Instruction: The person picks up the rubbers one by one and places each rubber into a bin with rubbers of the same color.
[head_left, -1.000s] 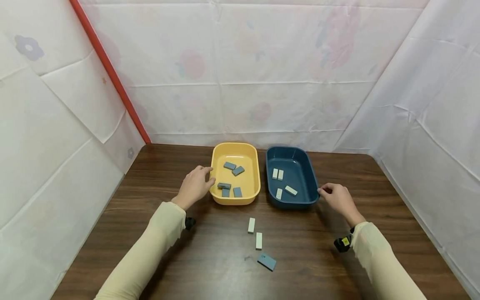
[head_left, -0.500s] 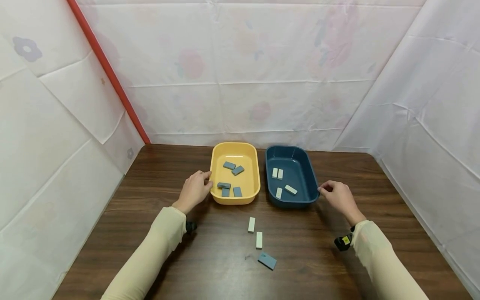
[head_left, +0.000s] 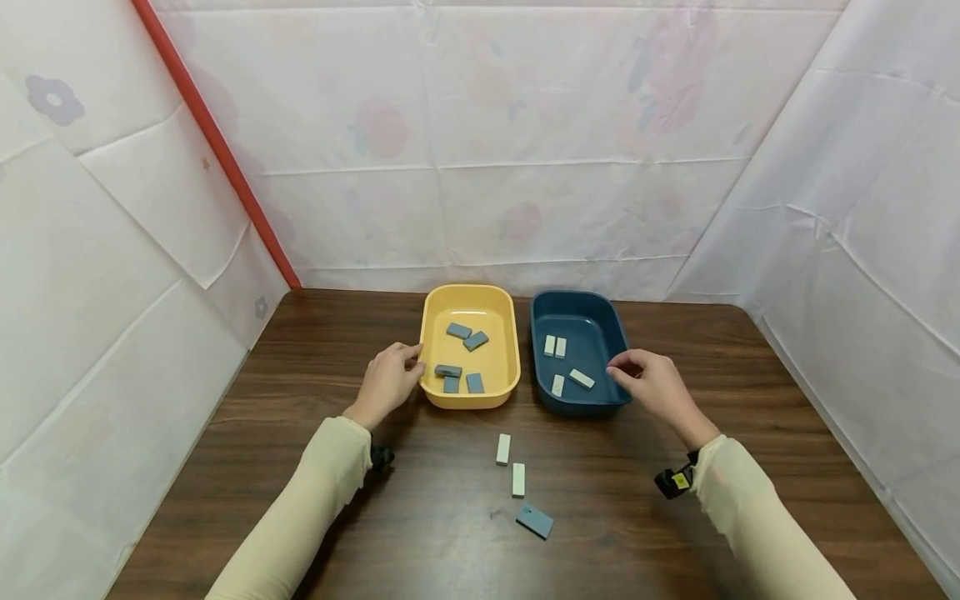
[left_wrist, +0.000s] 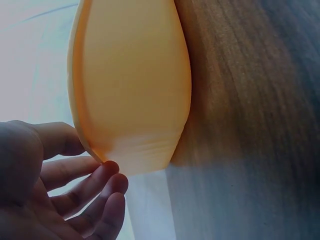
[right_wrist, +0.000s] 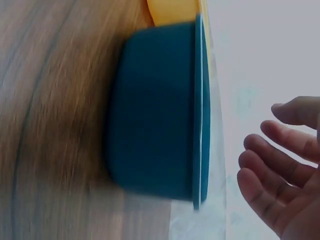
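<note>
My left hand (head_left: pixel 386 383) pinches the left rim of a yellow tray (head_left: pixel 471 402) between thumb and forefinger. In the left wrist view, that rim runs between the thumb and index finger of the hand (left_wrist: pixel 75 187), the other fingers lying loosely bent. Above the right rim of a dark blue tray (head_left: pixel 596 333) hovers my right hand (head_left: pixel 660 387). The right wrist view has its fingers (right_wrist: pixel 272 157) apart and relaxed, with a gap to the blue tray wall (right_wrist: pixel 155 110). Several grey blocks (head_left: pixel 476 341) lie in the yellow tray, several white blocks (head_left: pixel 581 379) in the blue one.
Two white blocks, one nearer the trays (head_left: pixel 503 450) and one closer to me (head_left: pixel 518 481), lie on the brown wooden table (head_left: pixel 300 350). A larger grey-blue rectangular piece (head_left: pixel 534 521) lies in front of them. Pale printed sheeting (head_left: pixel 480 125) encloses the table's back and sides.
My right hand has let go of the blue tray's right rim and moved left and slightly up, over it. My left hand has stayed at the yellow tray's rim. The blocks have stayed put.
</note>
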